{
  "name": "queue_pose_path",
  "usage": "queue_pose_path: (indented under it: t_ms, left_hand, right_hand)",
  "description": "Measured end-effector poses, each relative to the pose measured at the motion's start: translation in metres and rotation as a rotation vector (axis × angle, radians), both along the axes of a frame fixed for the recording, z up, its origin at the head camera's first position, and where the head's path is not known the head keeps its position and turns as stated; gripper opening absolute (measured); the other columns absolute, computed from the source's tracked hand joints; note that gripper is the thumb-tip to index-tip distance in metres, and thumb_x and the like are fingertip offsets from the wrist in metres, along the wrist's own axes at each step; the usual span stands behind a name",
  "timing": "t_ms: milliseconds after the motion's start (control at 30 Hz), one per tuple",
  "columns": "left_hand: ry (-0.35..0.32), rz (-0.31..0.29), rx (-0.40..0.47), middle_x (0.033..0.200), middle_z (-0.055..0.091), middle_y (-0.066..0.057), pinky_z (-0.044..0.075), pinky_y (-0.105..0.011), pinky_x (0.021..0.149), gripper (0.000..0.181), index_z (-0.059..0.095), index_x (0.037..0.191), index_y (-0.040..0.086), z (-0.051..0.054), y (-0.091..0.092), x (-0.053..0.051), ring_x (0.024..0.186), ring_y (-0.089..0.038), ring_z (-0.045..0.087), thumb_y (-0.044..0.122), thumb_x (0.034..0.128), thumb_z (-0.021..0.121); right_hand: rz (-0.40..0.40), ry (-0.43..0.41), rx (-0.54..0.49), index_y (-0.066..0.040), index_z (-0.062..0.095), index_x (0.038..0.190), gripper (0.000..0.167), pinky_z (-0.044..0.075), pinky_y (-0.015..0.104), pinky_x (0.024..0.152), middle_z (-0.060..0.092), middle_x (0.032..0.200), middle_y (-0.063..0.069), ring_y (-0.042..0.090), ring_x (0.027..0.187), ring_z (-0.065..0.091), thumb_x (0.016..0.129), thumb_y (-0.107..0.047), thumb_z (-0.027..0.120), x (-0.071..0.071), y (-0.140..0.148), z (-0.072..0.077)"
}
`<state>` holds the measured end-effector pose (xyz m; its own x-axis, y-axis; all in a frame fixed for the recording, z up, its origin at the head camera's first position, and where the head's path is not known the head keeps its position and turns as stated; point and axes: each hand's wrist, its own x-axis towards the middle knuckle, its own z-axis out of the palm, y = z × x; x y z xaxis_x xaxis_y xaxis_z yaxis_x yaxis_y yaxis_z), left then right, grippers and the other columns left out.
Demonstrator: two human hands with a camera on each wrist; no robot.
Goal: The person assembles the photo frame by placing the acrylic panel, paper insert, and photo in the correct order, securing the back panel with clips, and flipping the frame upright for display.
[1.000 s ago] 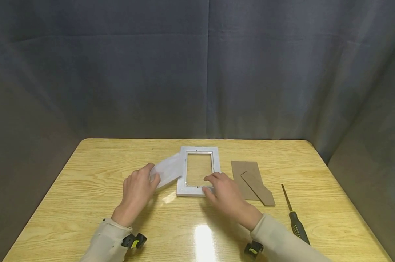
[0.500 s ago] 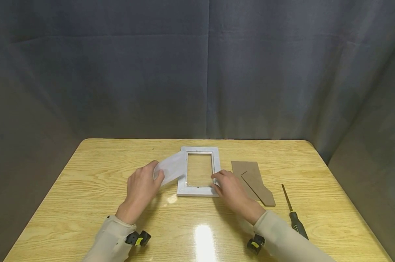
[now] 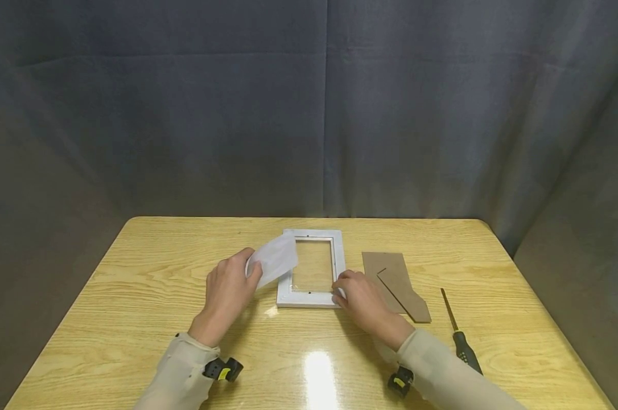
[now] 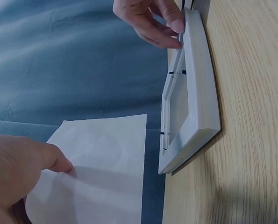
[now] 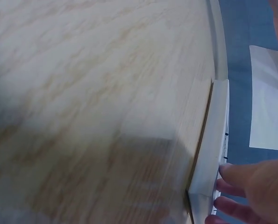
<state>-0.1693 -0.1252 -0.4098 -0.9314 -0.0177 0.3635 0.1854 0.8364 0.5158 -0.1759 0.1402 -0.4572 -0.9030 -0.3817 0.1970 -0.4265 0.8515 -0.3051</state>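
A white picture frame (image 3: 309, 298) lies flat on the table, its opening showing the wood through it. Between thumb and fingers my left hand (image 3: 230, 290) pinches a sheet of white paper (image 3: 274, 259), raised and tilted over the frame's left side. In the left wrist view the paper (image 4: 106, 163) bends slightly and stays apart from the frame (image 4: 199, 84). My right hand (image 3: 362, 299) grips the frame's lower right side, thumb and fingertips at its edge. The right wrist view shows the right thumb (image 5: 239, 175) against the frame; some fingertips are hidden behind it.
Right of the frame lies a brown backing board (image 3: 383, 265) with an angled stand leg (image 3: 403, 293) on it. Farther right is a screwdriver (image 3: 462, 344) with a dark handle. A grey curtain (image 3: 309, 114) hangs behind the wooden table (image 3: 160, 273).
My left hand has moved right and slightly away from me, carrying the paper over the frame's left side. My right hand has shifted from the frame's lower edge to its right side.
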Motion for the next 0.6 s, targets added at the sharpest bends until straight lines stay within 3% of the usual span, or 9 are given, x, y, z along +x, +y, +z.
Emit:
queue_pose_path:
  t_ms: [167, 400, 600]
  left_hand:
    - [-0.002, 0.008, 0.023, 0.099, 0.076, -0.022, 0.043, -0.034, 0.046, 0.029, 0.07, 0.119, 0.002, 0.0008, 0.0027, -0.0013, 0.059, -0.024, 0.06, 0.015, 0.0946, 0.063]
    - [0.014, 0.023, 0.06, 0.099, 0.076, -0.023, 0.048, -0.039, 0.049, 0.027, 0.068, 0.118, 0.004, 0.0023, 0.0068, -0.0037, 0.063, -0.028, 0.067, 0.015, 0.0939, 0.065]
    - [0.004, 0.018, 0.092, 0.101, 0.076, -0.024, 0.052, -0.042, 0.052, 0.027, 0.068, 0.118, 0.003, 0.002, 0.0099, -0.0063, 0.068, -0.031, 0.071, 0.015, 0.0941, 0.064]
  right_hand:
    - [0.003, -0.02, -0.002, -0.004, 0.078, 0.091, 0.01, 0.058, 0.042, 0.083, 0.072, 0.106, 0.01, 0.027, 0.095, 0.068, 0.086, -0.013, 0.08, -0.0014, 0.0003, 0.001]
    - [0.01, -0.039, -0.017, -0.004, 0.074, 0.082, 0.01, 0.059, 0.037, 0.077, 0.072, 0.093, 0.007, 0.021, 0.086, 0.068, 0.082, -0.009, 0.083, -0.0027, 0.001, 0.005]
    - [0.013, -0.069, -0.011, -0.003, 0.075, 0.082, 0.008, 0.059, 0.037, 0.079, 0.072, 0.095, 0.008, 0.023, 0.088, 0.068, 0.083, -0.008, 0.081, -0.0033, 0.0005, 0.0058]
